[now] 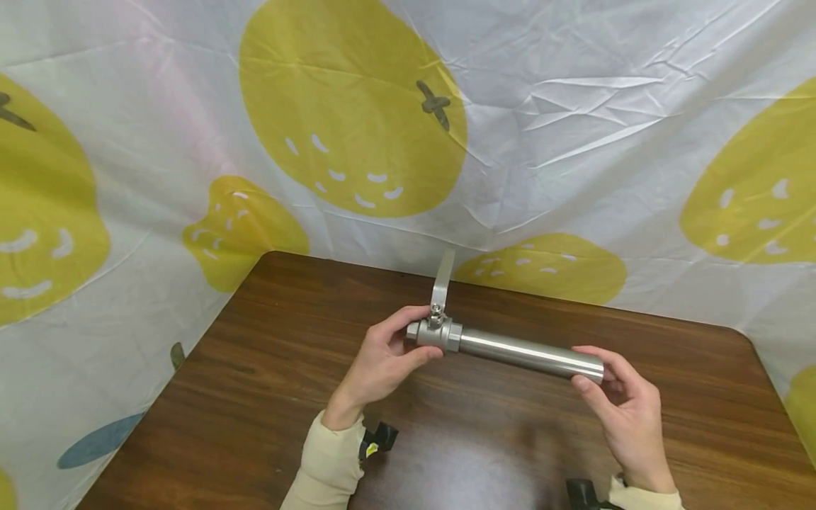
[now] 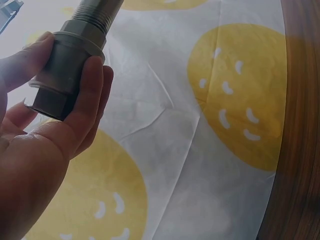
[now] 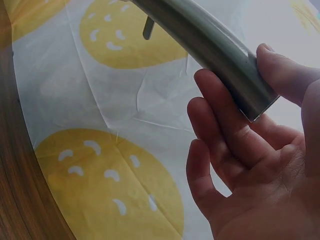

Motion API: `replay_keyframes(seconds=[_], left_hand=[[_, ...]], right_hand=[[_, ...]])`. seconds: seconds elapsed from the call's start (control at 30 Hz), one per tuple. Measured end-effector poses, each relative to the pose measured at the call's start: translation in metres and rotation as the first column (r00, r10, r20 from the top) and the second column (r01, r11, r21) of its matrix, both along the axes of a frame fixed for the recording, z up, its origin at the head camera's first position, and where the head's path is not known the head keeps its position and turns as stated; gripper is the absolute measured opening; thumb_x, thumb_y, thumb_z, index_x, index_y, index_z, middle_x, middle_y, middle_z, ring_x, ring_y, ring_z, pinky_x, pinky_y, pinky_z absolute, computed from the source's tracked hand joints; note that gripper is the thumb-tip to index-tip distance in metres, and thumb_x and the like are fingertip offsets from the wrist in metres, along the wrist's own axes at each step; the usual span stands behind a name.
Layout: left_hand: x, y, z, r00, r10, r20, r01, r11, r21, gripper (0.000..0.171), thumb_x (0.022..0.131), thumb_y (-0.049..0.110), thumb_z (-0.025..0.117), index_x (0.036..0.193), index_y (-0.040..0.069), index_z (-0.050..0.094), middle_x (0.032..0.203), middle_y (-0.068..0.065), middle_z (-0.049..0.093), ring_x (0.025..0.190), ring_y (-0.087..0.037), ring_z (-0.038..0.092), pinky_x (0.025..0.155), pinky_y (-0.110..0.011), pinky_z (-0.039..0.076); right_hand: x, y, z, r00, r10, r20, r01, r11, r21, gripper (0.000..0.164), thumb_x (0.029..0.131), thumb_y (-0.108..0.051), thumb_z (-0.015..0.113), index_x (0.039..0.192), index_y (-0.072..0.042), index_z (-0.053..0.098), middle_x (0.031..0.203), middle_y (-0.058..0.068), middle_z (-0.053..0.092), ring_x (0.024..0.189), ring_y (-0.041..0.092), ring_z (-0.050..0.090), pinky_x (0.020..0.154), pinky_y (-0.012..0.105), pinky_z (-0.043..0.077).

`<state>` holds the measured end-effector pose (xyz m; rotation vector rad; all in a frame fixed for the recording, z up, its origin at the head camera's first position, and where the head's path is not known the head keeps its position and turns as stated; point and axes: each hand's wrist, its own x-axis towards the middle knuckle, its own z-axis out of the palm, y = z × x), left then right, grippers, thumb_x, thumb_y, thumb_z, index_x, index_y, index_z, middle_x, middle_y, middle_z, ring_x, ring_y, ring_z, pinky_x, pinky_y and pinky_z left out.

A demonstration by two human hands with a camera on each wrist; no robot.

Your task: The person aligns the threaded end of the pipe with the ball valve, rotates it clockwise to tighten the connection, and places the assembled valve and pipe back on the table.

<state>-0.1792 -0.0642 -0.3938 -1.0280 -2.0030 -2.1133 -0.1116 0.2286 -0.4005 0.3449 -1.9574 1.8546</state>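
A silver ball valve (image 1: 435,333) with a flat lever handle (image 1: 443,280) is joined at its right end to a shiny metal pipe (image 1: 529,353). My left hand (image 1: 379,361) grips the valve body, thumb on the near side and fingers behind it. At the pipe's far right end, my right hand (image 1: 631,414) pinches it between thumb and fingers. In the left wrist view, threads (image 2: 97,17) show where the pipe meets the valve (image 2: 62,62). The right wrist view has the pipe (image 3: 215,50) slanting up and away from the right hand's fingers.
A brown wood-grain table (image 1: 255,397) lies beneath the hands. Behind and beside it hangs a white cloth (image 1: 510,142) printed with yellow fruit. Black wrist cameras (image 1: 382,435) sit on both wrists, by the cream sleeves (image 1: 328,460).
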Motion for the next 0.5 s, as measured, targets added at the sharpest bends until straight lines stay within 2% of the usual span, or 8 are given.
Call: replay_keyframes(seconds=[0.13, 0.3, 0.5], left_hand=[[0.0007, -0.0001, 0.0006, 1.0, -0.007, -0.005, 0.007, 1.0, -0.015, 0.049, 0.074, -0.004, 0.068, 0.119, 0.0, 0.049, 0.11, -0.017, 0.052, 0.09, -0.016, 0.053, 0.071, -0.025, 0.051], [-0.0004, 0.0009, -0.0003, 0.999, -0.031, -0.028, 0.031, 0.999, -0.014, 0.048, 0.073, -0.003, 0.069, 0.116, 0.002, 0.049, 0.108, -0.016, 0.052, 0.09, -0.017, 0.052, 0.073, -0.024, 0.051], [-0.001, 0.0014, -0.0019, 0.999, -0.035, -0.037, 0.034, 0.999, -0.021, 0.047, 0.073, -0.002, 0.07, 0.115, 0.002, 0.049, 0.111, -0.016, 0.052, 0.093, -0.016, 0.052, 0.076, -0.026, 0.051]], right_hand=[[0.0, -0.0008, 0.0011, 0.997, -0.069, 0.047, 0.067, 0.996, 0.054, 0.029, 0.078, 0.013, 0.058, 0.107, 0.011, 0.055, 0.081, 0.001, 0.066, 0.07, 0.006, 0.06, 0.062, 0.015, 0.046], [-0.0002, -0.0027, 0.0047, 0.977, -0.161, 0.141, 0.149, 0.985, 0.091, 0.02, 0.081, 0.01, 0.056, 0.101, 0.011, 0.057, 0.074, -0.007, 0.066, 0.068, 0.004, 0.06, 0.063, 0.015, 0.046], [-0.0008, -0.0027, 0.004, 0.969, -0.177, 0.175, 0.161, 0.982, 0.101, 0.011, 0.083, 0.008, 0.054, 0.093, 0.012, 0.057, 0.067, -0.01, 0.066, 0.064, 0.003, 0.061, 0.061, 0.015, 0.047]])
